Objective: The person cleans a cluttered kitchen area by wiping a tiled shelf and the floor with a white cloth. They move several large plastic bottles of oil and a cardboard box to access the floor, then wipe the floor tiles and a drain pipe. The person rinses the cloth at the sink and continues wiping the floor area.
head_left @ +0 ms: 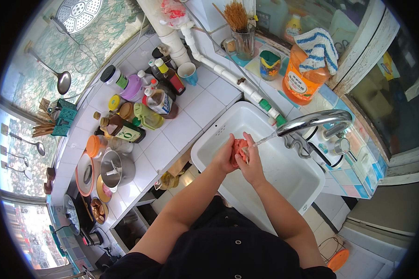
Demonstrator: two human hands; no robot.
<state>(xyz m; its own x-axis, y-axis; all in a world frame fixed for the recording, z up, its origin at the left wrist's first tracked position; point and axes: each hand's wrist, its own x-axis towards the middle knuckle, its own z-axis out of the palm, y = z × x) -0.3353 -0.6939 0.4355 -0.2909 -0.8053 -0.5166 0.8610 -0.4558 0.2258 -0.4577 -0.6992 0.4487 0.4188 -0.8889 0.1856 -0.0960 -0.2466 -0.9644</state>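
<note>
A wet, soft-looking red lump (239, 148), perhaps raw meat, is cupped between my two hands above the white sink (291, 183). My left hand (226, 156) curls around its left side. From the other side my right hand (253, 166) presses against it, fingers bent over the edge. A thin stream of water (265, 139) runs from the curved chrome faucet (314, 120) onto the right hand and the lump. The fingers hide much of the lump, so its full shape cannot be made out.
Left of the sink, a tiled counter (172, 136) carries several sauce bottles (160, 101) and a steel pot (118, 168). A large orange detergent bottle (299, 83) with a striped cloth (317, 50) stands behind the faucet. A white pipe (226, 74) runs along the back wall.
</note>
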